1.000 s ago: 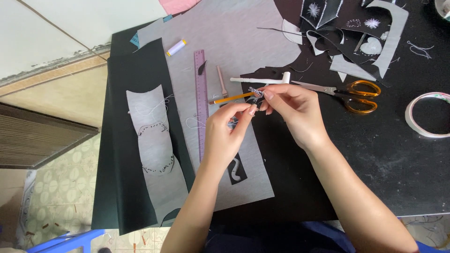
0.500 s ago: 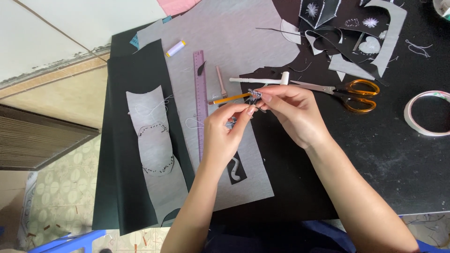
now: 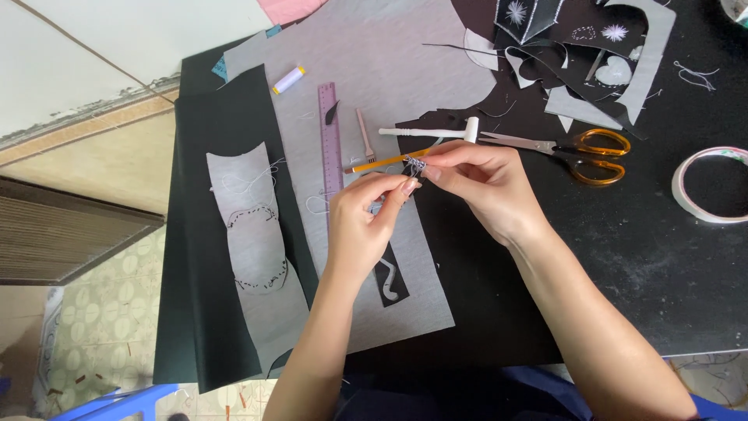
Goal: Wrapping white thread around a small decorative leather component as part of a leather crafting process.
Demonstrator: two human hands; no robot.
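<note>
Close in, both hands meet over the grey fabric sheet [image 3: 389, 86] on the black table [image 3: 662, 257]. Left hand [image 3: 366, 226]: thumb and forefinger pinched, apparently on a fine thread; too thin to confirm. Right hand [image 3: 475, 183]: fingertips closed on a small tangle of thread or beaded stitching [image 3: 415, 165], held just above the fabric.

The tangle sits between the two sets of fingertips, touching the right fingers, just beyond the left forefinger's nail. It lies at the near end of the orange pencil [image 3: 386, 161], which is beneath it on the cloth.

Judgement on doing this well: keep the right pinch firm and steady while the left draws the thread gently, never jerking; a snatch could knot the strand tighter or snap it. Keep the work lifted off the fabric so loose threads there don't get caught in.

Just below the left wrist: a small black cut-out piece with a pale curl [image 3: 389, 279].

Left of the hands: purple ruler [image 3: 331, 140], upright along the sheet; further left, a grey strip with dashed stitching [image 3: 257, 249] on dark cloth.

Beyond the hands: white-handled tool [image 3: 432, 132], orange-handled scissors [image 3: 576, 148], spool of pale thread [image 3: 288, 79]. Far right: tape roll [image 3: 705, 187]. Far top: black and grey offcuts [image 3: 576, 47].
</note>
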